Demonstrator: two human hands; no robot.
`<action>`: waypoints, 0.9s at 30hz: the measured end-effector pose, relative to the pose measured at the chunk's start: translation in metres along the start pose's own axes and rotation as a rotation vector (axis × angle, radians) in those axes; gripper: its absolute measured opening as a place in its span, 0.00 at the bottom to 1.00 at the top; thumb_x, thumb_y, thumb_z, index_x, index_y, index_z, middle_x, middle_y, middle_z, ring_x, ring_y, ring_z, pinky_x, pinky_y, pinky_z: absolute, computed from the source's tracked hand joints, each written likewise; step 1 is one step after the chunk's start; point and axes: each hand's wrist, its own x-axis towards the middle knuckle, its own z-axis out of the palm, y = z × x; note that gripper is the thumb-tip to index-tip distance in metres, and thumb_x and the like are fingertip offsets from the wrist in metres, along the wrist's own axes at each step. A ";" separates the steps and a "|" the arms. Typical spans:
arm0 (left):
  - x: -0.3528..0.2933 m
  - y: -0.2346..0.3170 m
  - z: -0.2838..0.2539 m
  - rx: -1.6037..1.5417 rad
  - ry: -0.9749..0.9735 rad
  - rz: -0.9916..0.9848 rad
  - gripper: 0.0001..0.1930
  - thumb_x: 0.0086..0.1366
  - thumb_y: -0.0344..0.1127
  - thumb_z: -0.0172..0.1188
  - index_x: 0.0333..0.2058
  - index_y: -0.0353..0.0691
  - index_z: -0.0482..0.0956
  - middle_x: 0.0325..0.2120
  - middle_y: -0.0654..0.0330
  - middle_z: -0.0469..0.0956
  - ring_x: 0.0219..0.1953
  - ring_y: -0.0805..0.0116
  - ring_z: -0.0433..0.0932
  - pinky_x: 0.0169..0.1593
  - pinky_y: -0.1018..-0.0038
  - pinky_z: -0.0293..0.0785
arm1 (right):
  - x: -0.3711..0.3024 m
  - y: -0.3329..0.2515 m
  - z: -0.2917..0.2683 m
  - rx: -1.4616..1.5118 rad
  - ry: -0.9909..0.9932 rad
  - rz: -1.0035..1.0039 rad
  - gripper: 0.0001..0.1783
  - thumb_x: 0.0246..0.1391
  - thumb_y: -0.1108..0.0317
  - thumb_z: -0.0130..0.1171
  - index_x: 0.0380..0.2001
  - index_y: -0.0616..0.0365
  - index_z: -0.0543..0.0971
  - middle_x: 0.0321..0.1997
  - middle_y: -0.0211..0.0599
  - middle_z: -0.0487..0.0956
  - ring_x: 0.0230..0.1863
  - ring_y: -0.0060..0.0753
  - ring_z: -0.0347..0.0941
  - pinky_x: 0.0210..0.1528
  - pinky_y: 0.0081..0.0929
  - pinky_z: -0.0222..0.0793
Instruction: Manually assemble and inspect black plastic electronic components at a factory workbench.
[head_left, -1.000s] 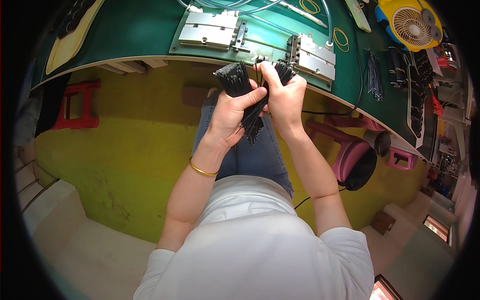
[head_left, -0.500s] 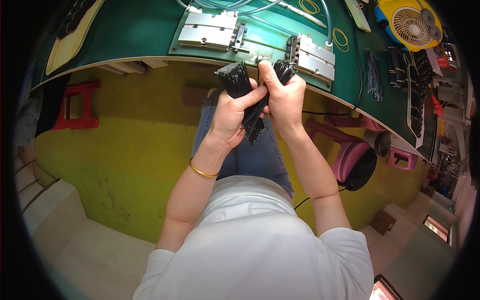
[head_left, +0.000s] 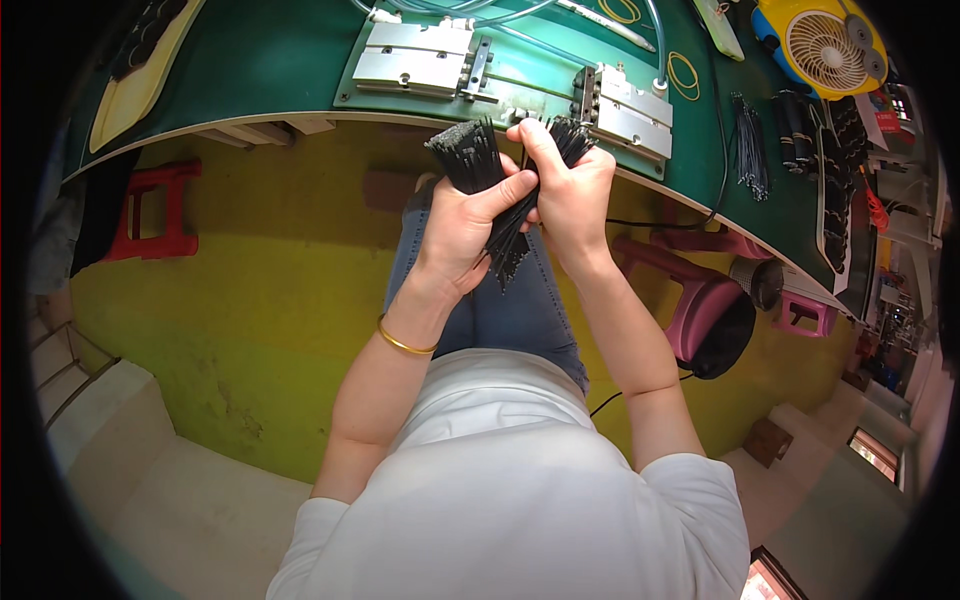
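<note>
1. We find the left hand (head_left: 452, 232) wrapped around a thick bundle (head_left: 466, 158) of thin black strands, whose upper ends fan out above the fist.
2. We find the right hand (head_left: 574, 198) gripping a slimmer bundle (head_left: 569, 140) of like strands; lower strand ends (head_left: 509, 264) show below and between the hands.
3. Just beyond the hands, on the table (head_left: 262, 62), stand metal fixtures (head_left: 418, 62); well to their right lies a loose bunch of strands (head_left: 749, 150).
4. We judge the step in hand to be dividing or gathering strands; we cannot tell which.
5. In our judgement, the next move calls for firm fists and careful thumbs, lest strands slip or tangle.
</note>
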 end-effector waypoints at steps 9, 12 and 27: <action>-0.007 0.021 0.005 -0.064 -0.069 -0.004 0.03 0.57 0.26 0.55 0.31 0.35 0.72 0.23 0.60 0.73 0.21 0.73 0.73 0.25 0.79 0.72 | -0.002 -0.015 0.009 0.032 -0.002 0.022 0.16 0.50 0.62 0.55 0.17 0.65 0.75 0.12 0.32 0.73 0.06 0.16 0.62 0.05 0.15 0.55; -0.017 0.019 0.011 -0.033 -0.080 0.005 0.05 0.56 0.25 0.54 0.33 0.34 0.72 0.25 0.60 0.74 0.23 0.72 0.74 0.27 0.78 0.73 | -0.007 -0.015 -0.001 -0.015 -0.034 0.001 0.19 0.51 0.60 0.55 0.16 0.64 0.73 0.13 0.31 0.72 0.05 0.16 0.61 0.04 0.16 0.54; -0.052 0.004 0.011 0.106 -0.098 -0.016 0.09 0.56 0.27 0.54 0.37 0.34 0.71 0.27 0.60 0.74 0.25 0.71 0.74 0.27 0.78 0.74 | -0.049 -0.009 -0.020 0.022 -0.091 -0.156 0.11 0.52 0.66 0.54 0.24 0.64 0.77 0.12 0.26 0.70 0.09 0.14 0.62 0.09 0.13 0.56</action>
